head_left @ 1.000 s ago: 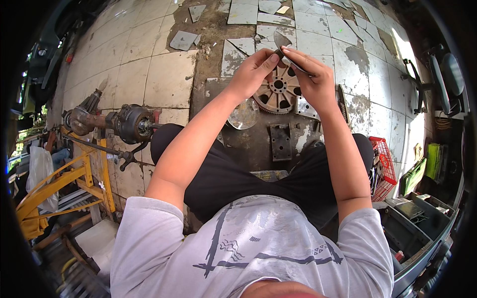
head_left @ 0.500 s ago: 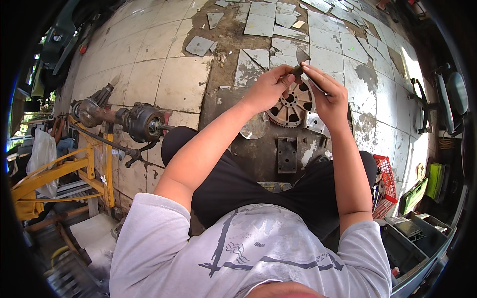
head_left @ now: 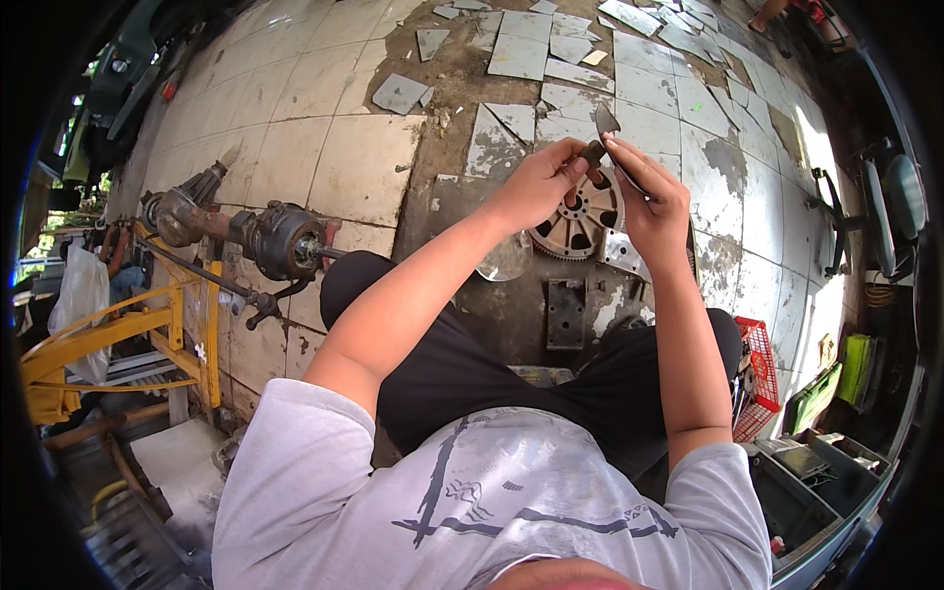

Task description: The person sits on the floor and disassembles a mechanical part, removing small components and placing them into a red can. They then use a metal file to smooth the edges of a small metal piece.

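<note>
Both my hands are raised close together over the far side of a dark work patch on the floor. Between the thumb and fingers of my left hand (head_left: 546,185) is a short dark cylindrical piece (head_left: 592,153). My right hand (head_left: 657,197) grips a thin, dark, bent sheet (head_left: 606,122) that looks like sandpaper, its tip sticking up past the fingers and lying against or just beside the piece. Under the hands lies a toothed flywheel (head_left: 556,236), partly hidden by them. A silver metal bracket (head_left: 619,253) and a dark plate with holes (head_left: 565,315) lie nearer to me.
A rusty axle assembly (head_left: 280,241) lies to the left, beside a yellow metal frame (head_left: 187,334). At right are a red plastic basket (head_left: 757,379) and a grey compartment tray (head_left: 836,501). Broken floor tiles (head_left: 516,49) lie ahead. A round metal disc (head_left: 504,259) sits left of the flywheel.
My hands have stayed together with the same things in them, shifting only slightly to the right and nearer. The whole view has moved a little.
</note>
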A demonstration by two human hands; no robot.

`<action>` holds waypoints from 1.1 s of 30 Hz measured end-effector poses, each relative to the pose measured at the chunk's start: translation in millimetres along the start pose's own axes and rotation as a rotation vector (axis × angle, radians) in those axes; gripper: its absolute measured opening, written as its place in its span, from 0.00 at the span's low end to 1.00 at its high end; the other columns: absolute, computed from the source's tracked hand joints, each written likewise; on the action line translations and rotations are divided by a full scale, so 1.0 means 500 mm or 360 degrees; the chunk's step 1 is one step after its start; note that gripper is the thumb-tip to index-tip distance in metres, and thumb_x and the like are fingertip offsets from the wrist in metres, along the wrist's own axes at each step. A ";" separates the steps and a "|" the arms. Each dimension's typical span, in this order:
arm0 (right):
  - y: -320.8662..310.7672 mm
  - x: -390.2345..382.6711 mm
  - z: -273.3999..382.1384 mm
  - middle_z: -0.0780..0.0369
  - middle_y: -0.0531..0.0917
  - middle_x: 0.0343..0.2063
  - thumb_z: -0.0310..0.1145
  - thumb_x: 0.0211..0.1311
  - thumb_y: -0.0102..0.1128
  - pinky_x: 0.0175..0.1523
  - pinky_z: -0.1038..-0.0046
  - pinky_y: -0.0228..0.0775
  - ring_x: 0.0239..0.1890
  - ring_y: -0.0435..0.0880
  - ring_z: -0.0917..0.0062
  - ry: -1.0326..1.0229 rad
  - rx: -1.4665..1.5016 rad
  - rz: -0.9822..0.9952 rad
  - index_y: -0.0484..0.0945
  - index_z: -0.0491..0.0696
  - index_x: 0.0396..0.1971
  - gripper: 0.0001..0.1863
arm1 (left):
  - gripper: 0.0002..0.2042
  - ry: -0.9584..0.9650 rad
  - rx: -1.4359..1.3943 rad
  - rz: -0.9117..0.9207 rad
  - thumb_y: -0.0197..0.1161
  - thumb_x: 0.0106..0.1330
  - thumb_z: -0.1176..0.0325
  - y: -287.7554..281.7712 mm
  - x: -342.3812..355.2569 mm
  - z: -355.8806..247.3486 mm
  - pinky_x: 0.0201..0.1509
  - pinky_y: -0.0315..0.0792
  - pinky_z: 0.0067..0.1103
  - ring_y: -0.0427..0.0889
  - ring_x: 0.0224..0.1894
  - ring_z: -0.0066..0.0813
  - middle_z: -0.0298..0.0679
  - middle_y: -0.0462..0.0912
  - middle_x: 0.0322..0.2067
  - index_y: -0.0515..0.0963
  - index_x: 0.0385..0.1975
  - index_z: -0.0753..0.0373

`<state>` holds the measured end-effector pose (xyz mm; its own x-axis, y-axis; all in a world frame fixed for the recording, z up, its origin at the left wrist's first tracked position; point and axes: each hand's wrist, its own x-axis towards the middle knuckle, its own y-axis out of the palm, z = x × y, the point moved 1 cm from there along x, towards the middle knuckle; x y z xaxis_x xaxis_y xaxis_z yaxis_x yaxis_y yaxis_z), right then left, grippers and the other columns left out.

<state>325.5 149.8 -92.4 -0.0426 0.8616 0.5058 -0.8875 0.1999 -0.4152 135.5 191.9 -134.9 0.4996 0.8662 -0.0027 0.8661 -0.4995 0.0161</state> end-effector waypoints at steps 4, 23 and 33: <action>0.004 -0.010 -0.043 0.55 0.90 0.56 0.14 0.68 0.61 0.57 0.71 0.82 0.55 0.91 0.68 0.0203 -0.0042 -0.0088 0.87 0.48 0.58 0.22 | 0.12 -0.0063 0.0040 0.0083 0.50 0.87 0.61 0.002 0.001 0.000 0.42 0.76 0.20 0.77 0.34 0.16 0.29 0.84 0.44 0.76 0.56 0.61; -0.004 -0.001 -0.002 0.56 0.90 0.56 0.13 0.67 0.59 0.60 0.71 0.80 0.57 0.90 0.66 -0.0005 -0.0135 0.0091 0.87 0.47 0.58 0.23 | 0.18 0.0031 0.0048 -0.0028 0.59 0.83 0.52 0.008 -0.004 0.004 0.41 0.76 0.22 0.80 0.32 0.18 0.32 0.86 0.37 0.80 0.50 0.64; 0.011 -0.009 -0.031 0.56 0.89 0.56 0.11 0.64 0.59 0.60 0.70 0.81 0.57 0.90 0.64 0.0318 -0.0035 0.0112 0.88 0.48 0.57 0.25 | 0.14 0.0061 0.0053 -0.0013 0.59 0.83 0.57 0.003 0.004 0.016 0.36 0.75 0.22 0.78 0.28 0.17 0.32 0.88 0.36 0.80 0.51 0.63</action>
<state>328.1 154.4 -108.7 -0.0103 0.9486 0.3162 -0.8752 0.1444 -0.4617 138.0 193.0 -143.0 0.4921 0.8698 0.0360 0.8705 -0.4918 -0.0169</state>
